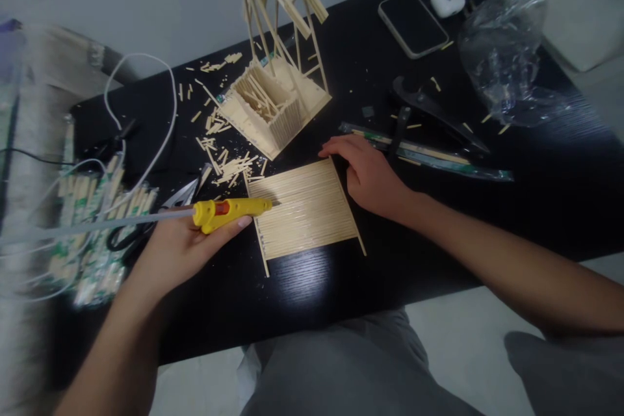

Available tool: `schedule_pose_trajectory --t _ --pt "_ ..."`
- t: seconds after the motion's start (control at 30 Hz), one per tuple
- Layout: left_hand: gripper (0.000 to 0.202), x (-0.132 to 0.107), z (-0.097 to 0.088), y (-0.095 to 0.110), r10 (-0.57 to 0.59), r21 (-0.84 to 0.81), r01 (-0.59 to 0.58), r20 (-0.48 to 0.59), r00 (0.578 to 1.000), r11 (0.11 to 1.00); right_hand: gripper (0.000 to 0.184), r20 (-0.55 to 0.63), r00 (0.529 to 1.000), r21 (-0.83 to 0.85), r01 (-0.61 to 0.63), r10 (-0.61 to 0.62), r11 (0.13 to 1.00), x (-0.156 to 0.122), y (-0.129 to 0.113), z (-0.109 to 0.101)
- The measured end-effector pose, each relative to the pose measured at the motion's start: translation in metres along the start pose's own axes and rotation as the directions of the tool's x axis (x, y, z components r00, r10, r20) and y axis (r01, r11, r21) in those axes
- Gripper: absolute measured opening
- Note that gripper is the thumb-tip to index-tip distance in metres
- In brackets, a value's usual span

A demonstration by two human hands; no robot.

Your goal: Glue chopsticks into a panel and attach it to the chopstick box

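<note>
Toward the near side of the black wood-grain table (214,312), the left hand (178,244), fingers mostly hidden, grips a yellow glue gun (229,210), nozzle over a flat panel of pale wooden sticks (307,211). Beyond, the right hand (369,175) rests bent fingers at the panel's far right corner; whether they pinch it, I cannot tell. Steady pressure there and small, even dabs along the joints should probably serve best. Farther off stands a pale stick-built tower (287,5).
</note>
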State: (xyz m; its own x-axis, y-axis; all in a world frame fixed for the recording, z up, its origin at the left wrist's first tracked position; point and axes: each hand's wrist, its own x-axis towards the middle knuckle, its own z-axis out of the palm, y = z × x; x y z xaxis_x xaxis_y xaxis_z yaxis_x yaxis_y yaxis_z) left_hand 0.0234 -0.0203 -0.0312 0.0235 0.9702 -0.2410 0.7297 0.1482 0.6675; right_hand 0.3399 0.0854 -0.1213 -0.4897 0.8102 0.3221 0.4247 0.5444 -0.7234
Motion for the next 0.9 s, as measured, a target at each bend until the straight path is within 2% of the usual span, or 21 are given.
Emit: schedule_pose_trajectory --t 0.27,0.37,0.53,0.73,0.9 --pt "0.036 0.003 0.008 -0.007 0.027 0.006 -0.027 0.003 1.0 1.0 0.051 -0.001 1.0 0.003 0.002 -0.002 1.0 0.0 0.0 0.0" --pt "0.035 0.004 0.011 -0.004 0.027 -0.016 -0.027 0.004 1.0 1.0 0.049 -0.005 1.0 0.009 -0.012 0.012 1.0 0.0 0.0 0.001" --pt "0.038 0.009 0.014 0.003 0.074 0.066 -0.076 0.031 0.997 0.995 0.047 -0.006 1.0 0.01 0.002 -0.002 1.0 0.001 -0.001 0.0" --pt "0.042 0.017 0.019 0.008 0.098 0.081 -0.101 0.035 0.995 0.992 0.048 -0.005 1.0 0.023 -0.004 0.004 1.0 0.001 -0.002 0.0" --pt "0.037 0.017 0.02 0.01 0.083 0.022 -0.085 0.07 0.994 0.996 0.048 -0.003 1.0 0.03 -0.01 0.01 0.999 0.001 -0.002 0.0"
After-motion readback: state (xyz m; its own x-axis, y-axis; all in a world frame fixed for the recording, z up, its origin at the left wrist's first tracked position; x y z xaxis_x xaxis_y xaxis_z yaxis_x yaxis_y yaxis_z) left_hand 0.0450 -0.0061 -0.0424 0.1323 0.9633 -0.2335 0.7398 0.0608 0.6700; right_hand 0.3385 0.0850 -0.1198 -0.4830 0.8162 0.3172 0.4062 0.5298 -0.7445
